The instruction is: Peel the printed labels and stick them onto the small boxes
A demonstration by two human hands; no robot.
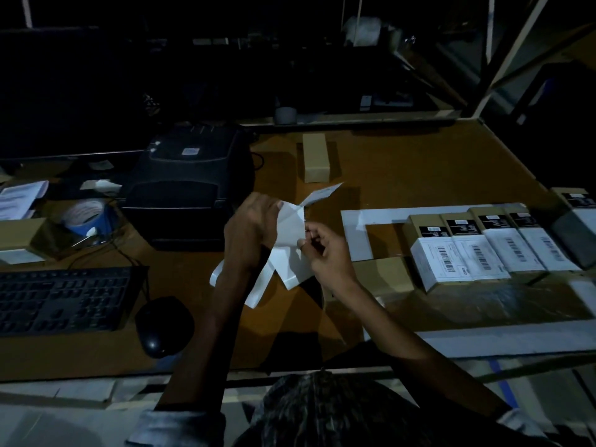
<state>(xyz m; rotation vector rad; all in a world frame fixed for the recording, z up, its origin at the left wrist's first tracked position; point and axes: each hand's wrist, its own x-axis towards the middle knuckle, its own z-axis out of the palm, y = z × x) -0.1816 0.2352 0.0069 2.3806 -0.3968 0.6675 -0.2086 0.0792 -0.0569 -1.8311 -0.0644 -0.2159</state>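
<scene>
**Both hands on the label strip, boxes lined up to the right**

The light is dim, and most of it falls on a brown, matte counter (403, 162). Above its middle, a folded strip of white labels (290, 253) hangs in flat, creased panels, one printed panel sticking up and away toward the far side. The left hand (250, 225) grips the strip's upper part, fingers curled round the paper. The right hand (324, 250) sits just beside it, thumb and fingertips pinching the strip's edge; whether a label is lifting there I cannot tell.

To the right of the hands, well apart from them, stands a row of small boxes (490, 246), rectangular cardboard with dark printed ends, side by side and touching. Each of the four nearest carries a smooth white barcode label.

A plain tan box (316, 159) lies alone beyond the hands. On the left sit a black label printer (187, 182) with a rounded lid, a black keyboard (64, 298), a glossy black mouse (161, 324) and a roll of blue tape (87, 216).
</scene>
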